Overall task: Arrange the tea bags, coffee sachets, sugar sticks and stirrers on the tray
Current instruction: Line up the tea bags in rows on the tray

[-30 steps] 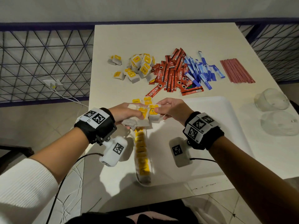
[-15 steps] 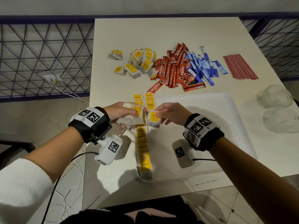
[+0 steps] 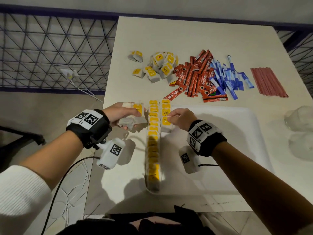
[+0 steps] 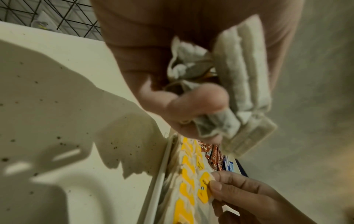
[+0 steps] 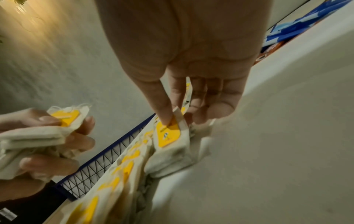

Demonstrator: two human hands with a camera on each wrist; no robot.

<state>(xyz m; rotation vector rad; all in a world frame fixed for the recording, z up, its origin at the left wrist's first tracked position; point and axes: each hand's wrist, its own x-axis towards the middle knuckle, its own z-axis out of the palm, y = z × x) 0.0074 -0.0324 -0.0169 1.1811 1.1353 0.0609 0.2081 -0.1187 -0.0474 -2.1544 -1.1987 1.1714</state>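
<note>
left hand (image 3: 122, 114): a small stack of white paper tea bags with yellow tags (image 3: 133, 119) is gripped beside the white plastic tray (image 3: 237, 133) | right hand (image 3: 179, 118): one yellow-tagged tea bag (image 3: 165, 122) is pinched at the second row | risk: the neat row of tea bags (image 3: 153, 141) could be knocked over if bumped; a bag could be dropped from the stack

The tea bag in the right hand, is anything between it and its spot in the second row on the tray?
Nothing visible. The right hand pinches the tea bag right at the near end of the second row.
</note>
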